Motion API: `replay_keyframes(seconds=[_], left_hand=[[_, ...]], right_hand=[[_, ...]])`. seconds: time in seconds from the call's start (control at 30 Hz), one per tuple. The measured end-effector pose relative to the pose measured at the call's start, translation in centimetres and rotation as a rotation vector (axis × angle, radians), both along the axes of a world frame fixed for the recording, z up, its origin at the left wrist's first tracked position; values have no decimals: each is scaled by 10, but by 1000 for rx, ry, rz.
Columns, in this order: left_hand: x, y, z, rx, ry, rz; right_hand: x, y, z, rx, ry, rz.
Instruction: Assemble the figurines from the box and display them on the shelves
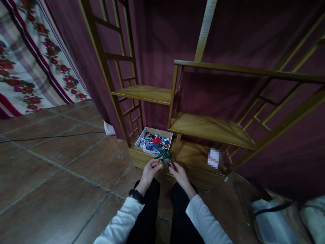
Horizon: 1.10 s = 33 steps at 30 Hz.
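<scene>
Head cam: green-and-brown item (165, 156) btwn both hands, by the near right corner of the open box (145, 150)

L hand (151, 169) & R hand (180, 174) each pinch it w/ fingertips, hands apart; exact shape too small to tell; box holds small mixed pieces (156, 143); main risk, I'd judge: light fingertip grip slips, item drops to floor (101, 166) in front of box, or into box & gets lost among pieces; uneven pull btwn hands might also bend or snap thin parts, if any.
</scene>
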State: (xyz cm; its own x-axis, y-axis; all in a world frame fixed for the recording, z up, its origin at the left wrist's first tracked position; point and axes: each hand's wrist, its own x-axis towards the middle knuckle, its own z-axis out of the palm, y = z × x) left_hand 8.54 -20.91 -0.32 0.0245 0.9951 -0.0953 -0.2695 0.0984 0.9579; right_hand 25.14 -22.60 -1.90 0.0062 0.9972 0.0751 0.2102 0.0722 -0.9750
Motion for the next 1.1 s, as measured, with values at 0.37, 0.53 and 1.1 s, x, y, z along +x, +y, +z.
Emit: replay_keyframes(seconds=[0.37,0.53,1.1], left_hand=[[9,-13,-6,129,168,-96],[11,-21,-4,250,322,-114],[14,-50,5,929,1490,17]], right_hand=[[5,-6,-3,1,34,-59],[7,-1,-14,-54,214,-78],[15,0,-14,-123,514,54]])
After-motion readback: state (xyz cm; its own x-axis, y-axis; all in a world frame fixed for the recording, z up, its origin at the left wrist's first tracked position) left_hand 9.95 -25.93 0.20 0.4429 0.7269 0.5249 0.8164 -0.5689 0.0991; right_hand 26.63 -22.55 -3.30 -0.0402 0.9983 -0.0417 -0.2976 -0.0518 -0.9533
